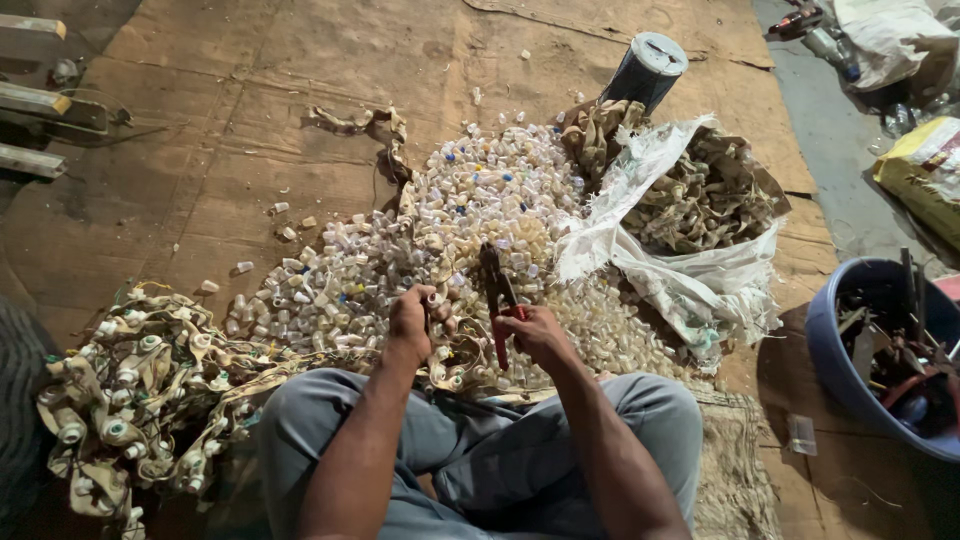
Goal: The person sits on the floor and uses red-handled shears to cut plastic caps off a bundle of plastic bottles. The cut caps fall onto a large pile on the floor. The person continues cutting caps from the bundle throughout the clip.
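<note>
I see right hand (535,330) clamped on red-handled pliers (497,300) | left hand (410,318) pinching a small plastic cap (434,299) over the cap pile (470,220) mid-cardboard (220,130) | bare cardboard far-left | white sack (690,280) right edge; blue tub (860,350) beyond.

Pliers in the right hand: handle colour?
Red, on the metal pliers held by the right hand; head view.
</note>
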